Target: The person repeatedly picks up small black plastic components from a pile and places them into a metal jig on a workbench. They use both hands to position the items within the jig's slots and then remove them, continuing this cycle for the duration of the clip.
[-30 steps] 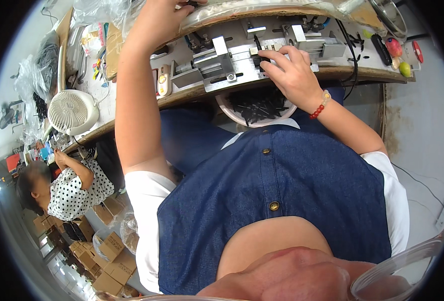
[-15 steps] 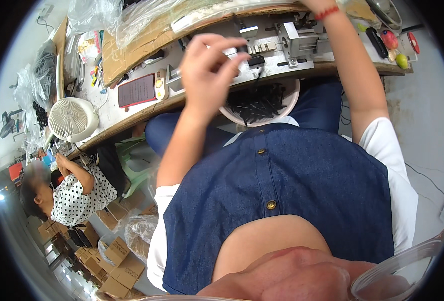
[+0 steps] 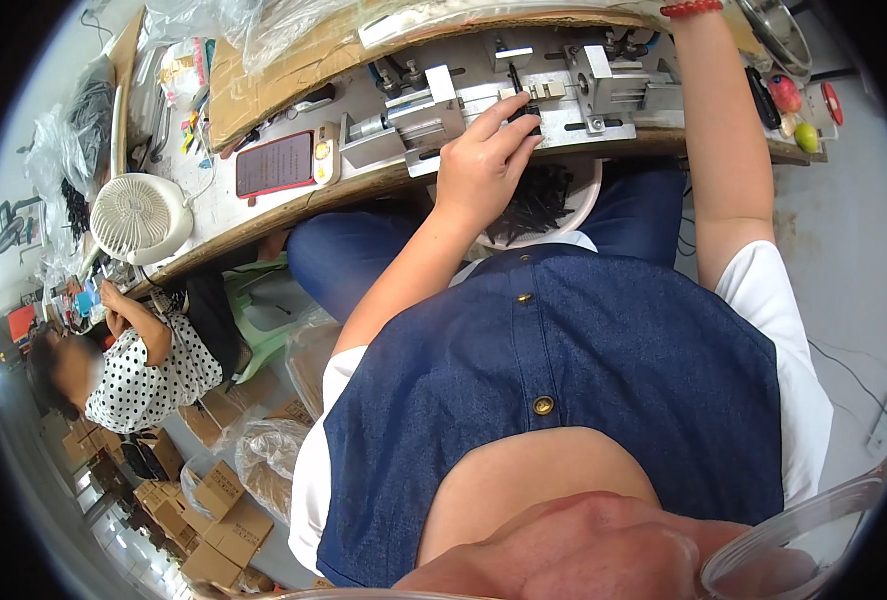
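At the bench fixture, my left hand (image 3: 478,172) has its fingers bent and closed on a slim black part (image 3: 515,78), beside a pale stepped metal block (image 3: 548,91). The part's lower stretch is partly covered by my fingers. On either side stand metal clamp units, the left clamp (image 3: 433,112) and the right clamp (image 3: 608,88). Under the bench edge, a pale round basket (image 3: 591,195) on my lap holds many slim black pieces (image 3: 531,212). My right forearm (image 3: 718,120) reaches past the right clamp; the hand lies beyond the top edge, with only the wrist and its red bead bracelet (image 3: 691,9) showing.
Left on the bench are a red-edged phone (image 3: 275,164) and a white fan (image 3: 141,220). Cardboard (image 3: 263,85) and clear plastic lie behind. At the right end sit a black object (image 3: 762,98) and a green fruit (image 3: 806,137). Another person (image 3: 153,370) sits at far left, near cartons (image 3: 238,535).
My left hand has moved right and down onto the fixture, uncovering the left clamp, and its fingers now meet the black part. My right hand has slipped out past the top edge.
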Demonstrator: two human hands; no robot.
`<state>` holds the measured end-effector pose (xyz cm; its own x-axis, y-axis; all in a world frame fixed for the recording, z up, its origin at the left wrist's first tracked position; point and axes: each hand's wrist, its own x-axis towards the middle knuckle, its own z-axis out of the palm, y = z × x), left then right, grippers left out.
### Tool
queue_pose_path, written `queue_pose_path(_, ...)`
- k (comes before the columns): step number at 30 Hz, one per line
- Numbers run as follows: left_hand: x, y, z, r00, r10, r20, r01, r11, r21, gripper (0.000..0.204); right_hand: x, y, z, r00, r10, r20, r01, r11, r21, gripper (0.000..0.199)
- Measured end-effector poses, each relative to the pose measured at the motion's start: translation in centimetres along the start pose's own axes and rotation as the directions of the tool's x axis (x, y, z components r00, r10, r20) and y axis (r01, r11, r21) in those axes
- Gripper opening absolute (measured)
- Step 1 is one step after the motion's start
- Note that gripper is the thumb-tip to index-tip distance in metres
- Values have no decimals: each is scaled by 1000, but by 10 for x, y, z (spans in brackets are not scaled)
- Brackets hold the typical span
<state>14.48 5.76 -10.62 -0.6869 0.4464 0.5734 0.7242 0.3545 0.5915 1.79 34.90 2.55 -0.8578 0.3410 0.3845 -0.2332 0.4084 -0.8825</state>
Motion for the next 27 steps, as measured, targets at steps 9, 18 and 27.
queue_pose_path(9,10,12,-19,991,-74,110,71,997,24,31,-85,-52,19,996,-59,-60,82,833,547,18)
queue_pose_path(18,141,-25,-73,942,281,-185,-159,857,489,19,-217,-23,29,811,-418,409,544,795,-267,23)
queue_pose_path(27,173,-44,-70,996,52,68,-67,965,252,23,-228,3,50,755,-398,521,642,607,-467,19)
